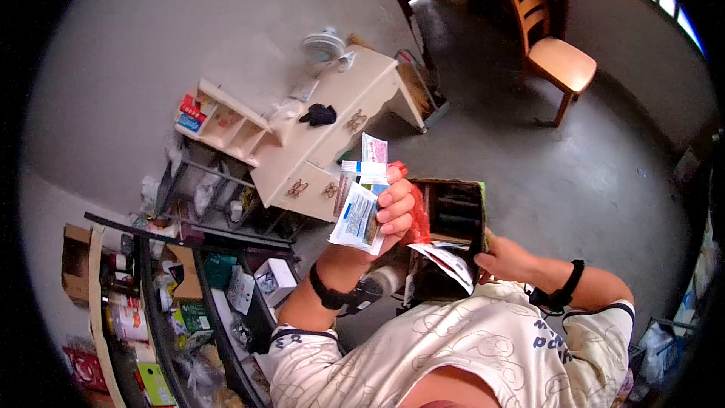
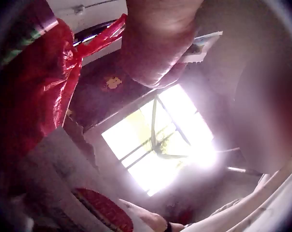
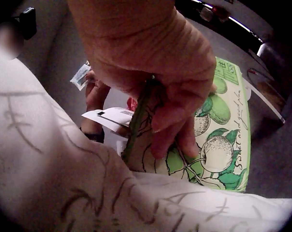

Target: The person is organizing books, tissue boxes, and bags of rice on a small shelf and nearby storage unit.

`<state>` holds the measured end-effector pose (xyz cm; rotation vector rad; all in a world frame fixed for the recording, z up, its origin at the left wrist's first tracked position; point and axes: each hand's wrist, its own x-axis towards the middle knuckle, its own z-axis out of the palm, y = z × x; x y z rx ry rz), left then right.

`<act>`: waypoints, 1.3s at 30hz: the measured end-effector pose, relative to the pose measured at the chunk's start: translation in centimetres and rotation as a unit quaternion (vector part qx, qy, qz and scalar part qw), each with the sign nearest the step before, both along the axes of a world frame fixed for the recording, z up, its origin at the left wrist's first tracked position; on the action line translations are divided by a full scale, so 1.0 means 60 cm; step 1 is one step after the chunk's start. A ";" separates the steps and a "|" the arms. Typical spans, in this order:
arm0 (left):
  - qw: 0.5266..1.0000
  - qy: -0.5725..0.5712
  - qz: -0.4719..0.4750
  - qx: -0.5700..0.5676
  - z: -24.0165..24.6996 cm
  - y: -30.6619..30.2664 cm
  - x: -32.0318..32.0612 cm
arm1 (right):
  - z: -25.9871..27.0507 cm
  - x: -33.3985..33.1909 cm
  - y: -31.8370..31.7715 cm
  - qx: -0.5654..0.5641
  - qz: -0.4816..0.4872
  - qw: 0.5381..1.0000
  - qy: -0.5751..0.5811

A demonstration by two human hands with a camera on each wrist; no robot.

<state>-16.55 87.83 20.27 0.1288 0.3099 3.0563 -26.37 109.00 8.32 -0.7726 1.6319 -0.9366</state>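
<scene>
Head view: small printed packets (image 1: pixel 359 215) are gripped in the curled fingers of the left hand (image 1: pixel 396 208), fanned out towards its 9 and 11 o'clock. An open box (image 1: pixel 484 208) is seen at the left hand's 4 o'clock; its wall is pinched between the thumb and fingers of the right hand (image 1: pixel 504 258). Inside the box, a red plastic bag (image 1: pixel 419 219) is seen just beside the left hand at 3 o'clock, and a white printed sheet (image 1: pixel 453 263) is seen at the bag's 5 o'clock. In the right wrist view, the box is shown to be printed with green fruit. A black band (image 1: pixel 326 289) is worn on the left wrist, and another, similar band (image 1: pixel 560 293) on the right.

From the left hand, a white tabletop (image 1: pixel 302 155) lies at 11 o'clock, with a black item (image 1: pixel 319 115) placed on it. A wooden chair (image 1: pixel 560 64) stands between 1 and 2 o'clock, and crowded shelves (image 1: pixel 147 295) are seen at 8 o'clock. A bright window (image 2: pixel 160 140) is shown in the left wrist view.
</scene>
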 end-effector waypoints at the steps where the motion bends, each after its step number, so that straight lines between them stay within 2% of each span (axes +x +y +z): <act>1: 1.000 0.004 0.002 0.017 0.005 0.003 0.004 | 0.003 -0.001 0.000 -0.006 -0.011 1.000 -0.025; 5: 0.998 0.005 0.022 0.058 -0.005 -0.005 0.020 | -0.014 0.000 0.001 -0.032 -0.014 0.998 -0.050; 10: 0.991 0.047 -0.001 0.125 -0.015 -0.008 0.025 | -0.018 -0.002 0.000 -0.024 -0.003 0.999 -0.031; 20: 0.990 0.049 0.007 0.131 -0.028 -0.015 0.031 | 0.002 0.004 0.002 -0.027 0.009 1.000 0.001; 23: 0.993 0.044 0.005 0.110 -0.022 -0.017 0.033 | 0.007 0.006 0.000 -0.013 0.018 1.000 0.022; 26: 0.986 0.025 0.071 -0.152 -0.032 -0.028 0.027 | -0.005 0.007 0.000 -0.001 0.022 0.998 0.056; 27: 0.935 -0.014 0.122 -0.334 -0.041 -0.039 0.025 | -0.008 0.008 0.003 -0.009 0.021 0.998 0.066; 28: 0.828 -0.031 0.220 -0.515 -0.054 -0.036 0.014 | -0.001 0.011 0.003 0.001 0.016 0.999 0.050; 29: 0.678 -0.045 0.307 -0.666 -0.063 -0.028 0.002 | -0.001 0.011 0.004 -0.029 0.019 0.999 0.039; 30: 0.523 -0.023 0.309 -0.794 -0.053 -0.029 0.001 | 0.008 0.010 0.004 -0.014 0.026 0.998 0.052; 31: 0.535 -0.019 0.305 -0.788 -0.039 -0.017 -0.004 | 0.014 0.009 0.003 0.001 0.035 0.997 0.064; 33: 0.228 -0.012 0.298 -0.927 -0.015 0.005 -0.012 | 0.024 0.011 0.003 -0.009 0.024 0.999 0.046; 34: 0.233 0.066 0.310 -0.919 -0.014 0.006 -0.022 | 0.020 0.011 0.003 -0.008 0.022 0.999 0.048; 35: 0.239 0.066 0.309 -0.918 -0.017 0.004 -0.030 | 0.013 0.011 0.003 -0.007 0.020 0.999 0.050; 37: 0.228 0.213 0.233 -0.921 -0.025 0.004 -0.039 | 0.008 0.011 0.005 -0.010 0.015 0.999 0.040; 38: 0.286 0.234 0.230 -0.900 -0.032 0.011 -0.041 | 0.008 0.013 0.006 -0.019 0.010 0.999 0.032; 39: 0.289 0.237 0.230 -0.899 -0.039 0.018 -0.040 | 0.010 0.015 0.007 -0.016 0.007 0.999 0.032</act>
